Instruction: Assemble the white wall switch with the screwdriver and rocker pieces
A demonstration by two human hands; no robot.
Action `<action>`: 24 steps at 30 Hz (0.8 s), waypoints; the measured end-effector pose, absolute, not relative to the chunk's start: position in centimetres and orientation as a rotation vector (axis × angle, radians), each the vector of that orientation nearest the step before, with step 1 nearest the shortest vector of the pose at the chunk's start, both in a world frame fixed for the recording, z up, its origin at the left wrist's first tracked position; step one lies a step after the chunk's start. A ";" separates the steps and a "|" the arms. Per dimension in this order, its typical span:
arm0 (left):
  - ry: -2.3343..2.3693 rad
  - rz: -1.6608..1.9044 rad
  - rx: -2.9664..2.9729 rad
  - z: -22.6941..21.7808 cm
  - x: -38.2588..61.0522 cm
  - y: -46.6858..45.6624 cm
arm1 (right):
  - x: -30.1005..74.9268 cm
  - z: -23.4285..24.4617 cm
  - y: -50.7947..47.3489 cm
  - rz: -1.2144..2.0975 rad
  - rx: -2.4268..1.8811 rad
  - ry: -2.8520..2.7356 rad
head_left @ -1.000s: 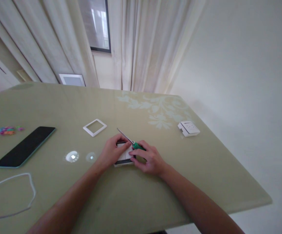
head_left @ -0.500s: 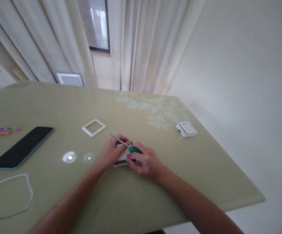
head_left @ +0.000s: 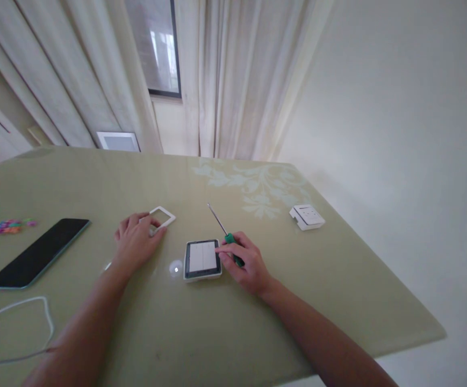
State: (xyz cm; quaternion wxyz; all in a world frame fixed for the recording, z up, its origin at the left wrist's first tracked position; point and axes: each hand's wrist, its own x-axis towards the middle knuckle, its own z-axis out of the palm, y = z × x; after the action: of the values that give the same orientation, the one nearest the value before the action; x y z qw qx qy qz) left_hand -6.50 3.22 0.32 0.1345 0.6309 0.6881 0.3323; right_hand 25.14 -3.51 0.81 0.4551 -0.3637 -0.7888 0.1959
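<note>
White switch module point(head_left: 202, 259) lies frameless on the tabletop point(head_left: 217, 322), between the hands. Right hand point(head_left: 244, 262) is closed around a green screwdriver point(head_left: 225, 234) just beside it. Left hand point(head_left: 134, 242), loosely curled, rests its fingers on the detached frame point(head_left: 161, 216), apparently not yet refitted.

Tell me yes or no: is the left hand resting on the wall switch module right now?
No. The left hand is on the white square frame, apart from the switch module, which lies beside the right hand holding the green screwdriver.

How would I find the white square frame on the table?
Start at the green table and follow the left hand. Its fingertips rest on the frame, beyond the switch. Unlike the switch, it is only a thin, hollow outline.
</note>
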 end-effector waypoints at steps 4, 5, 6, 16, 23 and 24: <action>1.836 0.910 1.966 0.5 -5.0 3.1 | 25.0 0.8 -3.5 0.520 -0.918 -1.897; 1.765 0.935 2.003 1.0 -4.5 2.9 | 25.0 0.8 -3.5 0.527 -0.932 -1.879; 1.682 0.969 2.040 1.6 -4.0 2.5 | 25.1 0.7 -3.5 0.535 -0.949 -1.859; 0.907 0.645 2.105 4.0 -1.6 -1.2 | 25.4 0.1 -2.9 0.751 -1.107 -1.951; 1.046 0.558 2.101 3.8 -2.3 -0.4 | 25.3 0.2 -3.1 0.845 -1.166 -2.069; 1.069 0.551 2.093 3.9 -2.4 -0.3 | 25.3 0.2 -3.1 0.850 -1.178 -2.071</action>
State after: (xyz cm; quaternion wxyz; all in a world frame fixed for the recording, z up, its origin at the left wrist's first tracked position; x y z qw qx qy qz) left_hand -2.43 -0.30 3.88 0.3559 0.8104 0.4137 0.2132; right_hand 25.32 -3.14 0.20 0.3011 -0.4442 -0.7807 0.3203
